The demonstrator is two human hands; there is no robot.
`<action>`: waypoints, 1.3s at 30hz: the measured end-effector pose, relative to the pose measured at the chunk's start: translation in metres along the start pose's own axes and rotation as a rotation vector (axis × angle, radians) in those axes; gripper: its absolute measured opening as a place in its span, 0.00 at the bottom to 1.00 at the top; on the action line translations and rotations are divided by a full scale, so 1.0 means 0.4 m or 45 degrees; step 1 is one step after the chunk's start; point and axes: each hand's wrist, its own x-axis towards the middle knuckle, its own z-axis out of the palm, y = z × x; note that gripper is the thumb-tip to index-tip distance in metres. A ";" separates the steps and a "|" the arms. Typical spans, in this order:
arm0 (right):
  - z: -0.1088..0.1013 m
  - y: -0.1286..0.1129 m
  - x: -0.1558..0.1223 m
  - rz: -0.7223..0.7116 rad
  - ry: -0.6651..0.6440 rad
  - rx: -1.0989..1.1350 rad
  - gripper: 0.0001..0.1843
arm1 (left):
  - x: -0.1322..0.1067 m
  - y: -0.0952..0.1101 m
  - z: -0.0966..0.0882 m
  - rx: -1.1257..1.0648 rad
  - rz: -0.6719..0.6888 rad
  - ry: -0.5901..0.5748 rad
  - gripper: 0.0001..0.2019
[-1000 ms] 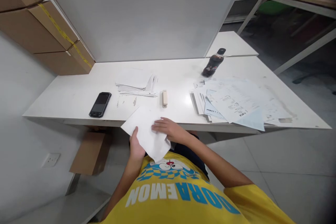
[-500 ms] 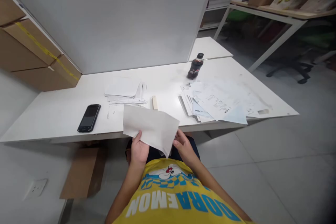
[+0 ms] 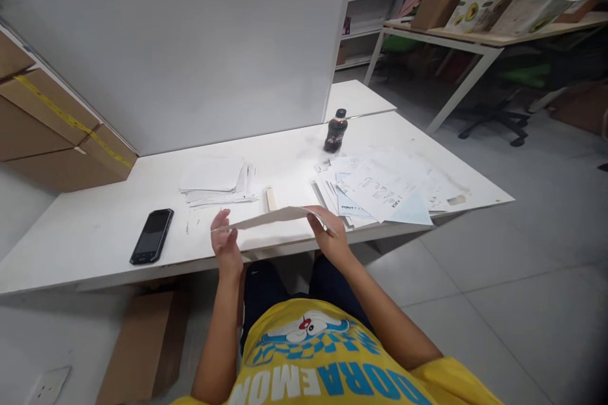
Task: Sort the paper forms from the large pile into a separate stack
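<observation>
I hold a white sheet of paper (image 3: 275,218) nearly edge-on just above the front edge of the white table (image 3: 85,234). My left hand (image 3: 224,242) pinches its left end, and my right hand (image 3: 329,238) grips its right end. Behind the sheet lies a small cream stapler (image 3: 270,198). A stack of folded white papers (image 3: 213,178) sits further back on the left. A spread of printed documents (image 3: 380,188) covers the table's right side.
A black phone (image 3: 152,235) lies on the table at the left. A dark drink bottle (image 3: 335,131) stands near the white partition (image 3: 190,57). Cardboard boxes (image 3: 52,126) are stacked at the left, another box (image 3: 142,348) sits under the table, and a shelf table (image 3: 475,44) stands at the back right.
The sheet went from my lap, facing up, to a raised, flat, edge-on position at table height. Both hands moved up and apart to its ends. My head tilted up.
</observation>
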 end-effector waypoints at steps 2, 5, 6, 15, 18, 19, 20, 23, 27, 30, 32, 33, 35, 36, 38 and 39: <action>0.002 0.054 -0.004 0.097 0.005 0.034 0.15 | 0.013 -0.030 -0.026 0.197 -0.010 -0.093 0.25; 0.028 0.136 -0.036 0.254 0.079 0.094 0.21 | 0.009 -0.065 -0.033 0.257 -0.167 -0.155 0.23; 0.036 0.156 -0.048 0.284 0.118 0.112 0.22 | 0.003 -0.072 -0.026 0.230 -0.190 -0.137 0.22; 0.008 0.144 -0.093 0.343 0.159 0.083 0.14 | -0.059 -0.076 0.028 0.060 -0.241 0.035 0.11; -0.036 0.146 -0.119 0.535 0.133 0.118 0.17 | -0.086 -0.060 -0.014 0.178 -0.238 0.046 0.10; -0.053 0.151 -0.129 0.598 0.121 0.117 0.18 | -0.095 -0.054 -0.029 0.250 -0.233 0.036 0.10; -0.069 0.157 -0.138 0.656 0.116 0.111 0.19 | -0.103 -0.050 -0.040 0.339 -0.218 0.021 0.11; -0.111 0.172 -0.146 0.794 0.165 0.074 0.24 | -0.122 -0.043 -0.051 0.694 -0.112 -0.110 0.17; -0.144 0.166 -0.108 0.830 0.124 -0.079 0.28 | -0.126 -0.057 -0.018 1.214 0.125 -0.407 0.20; -0.153 0.154 -0.078 0.814 0.063 -0.166 0.30 | -0.124 -0.072 0.009 1.434 0.213 -0.524 0.17; -0.154 0.150 -0.074 0.825 0.055 -0.166 0.30 | -0.123 -0.077 0.015 1.517 0.222 -0.562 0.16; -0.155 0.149 -0.076 0.837 0.058 -0.172 0.31 | -0.122 -0.078 0.015 1.548 0.227 -0.582 0.17; -0.155 0.146 -0.087 0.834 0.068 -0.240 0.31 | -0.123 -0.077 0.011 1.597 0.238 -0.622 0.17; -0.154 0.142 -0.093 0.800 0.068 -0.304 0.31 | -0.124 -0.076 0.009 1.619 0.242 -0.644 0.17; -0.149 0.124 -0.102 0.623 0.093 -0.479 0.31 | -0.129 -0.075 0.008 1.679 0.250 -0.707 0.19; -0.143 0.112 -0.102 0.479 0.125 -0.580 0.30 | -0.133 -0.075 0.010 1.725 0.259 -0.749 0.21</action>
